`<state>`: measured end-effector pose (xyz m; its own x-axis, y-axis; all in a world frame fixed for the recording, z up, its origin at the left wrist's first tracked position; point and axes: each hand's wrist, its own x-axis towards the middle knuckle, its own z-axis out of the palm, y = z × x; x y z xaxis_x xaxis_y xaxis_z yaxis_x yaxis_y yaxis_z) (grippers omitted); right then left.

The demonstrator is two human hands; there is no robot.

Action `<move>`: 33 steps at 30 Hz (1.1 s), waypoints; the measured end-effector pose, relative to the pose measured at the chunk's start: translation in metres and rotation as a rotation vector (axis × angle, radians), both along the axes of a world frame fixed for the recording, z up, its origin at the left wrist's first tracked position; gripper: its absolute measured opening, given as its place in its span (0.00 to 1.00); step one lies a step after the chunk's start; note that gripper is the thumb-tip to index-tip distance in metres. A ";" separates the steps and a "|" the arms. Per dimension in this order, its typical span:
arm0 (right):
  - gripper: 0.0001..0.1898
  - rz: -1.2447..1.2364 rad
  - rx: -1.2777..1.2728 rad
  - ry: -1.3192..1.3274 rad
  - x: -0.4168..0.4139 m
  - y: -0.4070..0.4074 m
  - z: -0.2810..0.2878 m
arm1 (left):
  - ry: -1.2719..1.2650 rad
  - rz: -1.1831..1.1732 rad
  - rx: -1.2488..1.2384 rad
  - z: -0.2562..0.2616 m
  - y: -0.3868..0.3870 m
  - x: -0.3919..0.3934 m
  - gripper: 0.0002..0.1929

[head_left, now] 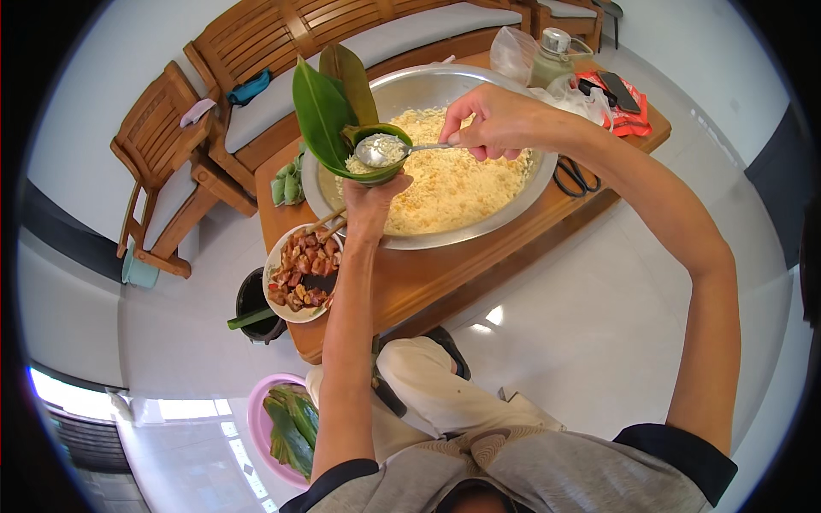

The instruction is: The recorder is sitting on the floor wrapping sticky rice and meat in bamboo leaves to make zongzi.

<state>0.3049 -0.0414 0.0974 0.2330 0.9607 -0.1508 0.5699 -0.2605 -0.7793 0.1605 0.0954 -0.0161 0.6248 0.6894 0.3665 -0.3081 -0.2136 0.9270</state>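
My left hand (375, 192) holds green leaves (321, 125) folded into a cone, with rice grains inside and two long leaf ends standing up. In my right hand (484, 125) is a metal spoon (369, 151), its bowl carrying rice over the cone's mouth. Beneath both hands a wide metal basin (449, 242) holds a heap of yellowish rice (462, 186). A white bowl of cut, marinated meat (308, 260) sits by my left forearm, with chopsticks (327, 221) resting at its far edge. Small green wrapped bundles (288, 186) lie left of the basin.
The wooden table (410, 288) also bears black-handled scissors (577, 176), a bottle (553, 58), plastic bags and a phone (616, 88). On the floor stand a dark bucket (253, 295) and a pink basin (256, 410) of leaves. A wooden bench (256, 51) runs behind.
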 end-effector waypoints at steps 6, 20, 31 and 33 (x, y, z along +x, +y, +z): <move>0.07 0.011 -0.031 0.198 0.005 0.002 -0.009 | -0.049 -0.020 -0.028 -0.001 0.001 0.000 0.16; 0.06 0.006 0.035 -0.033 -0.001 0.005 0.000 | -0.040 -0.036 -0.063 -0.001 0.001 0.000 0.13; 0.08 -0.116 0.193 -0.098 0.041 0.001 -0.026 | -0.028 -0.015 -0.036 -0.004 0.005 -0.001 0.14; 0.08 -0.132 0.178 -0.211 0.059 0.006 -0.051 | -0.052 -0.015 -0.062 -0.006 0.005 0.005 0.14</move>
<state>0.3643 -0.0357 0.0461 0.3658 0.9271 0.0820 0.6947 -0.2133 -0.6870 0.1654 0.1007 -0.0222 0.6164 0.7025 0.3558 -0.3594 -0.1511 0.9209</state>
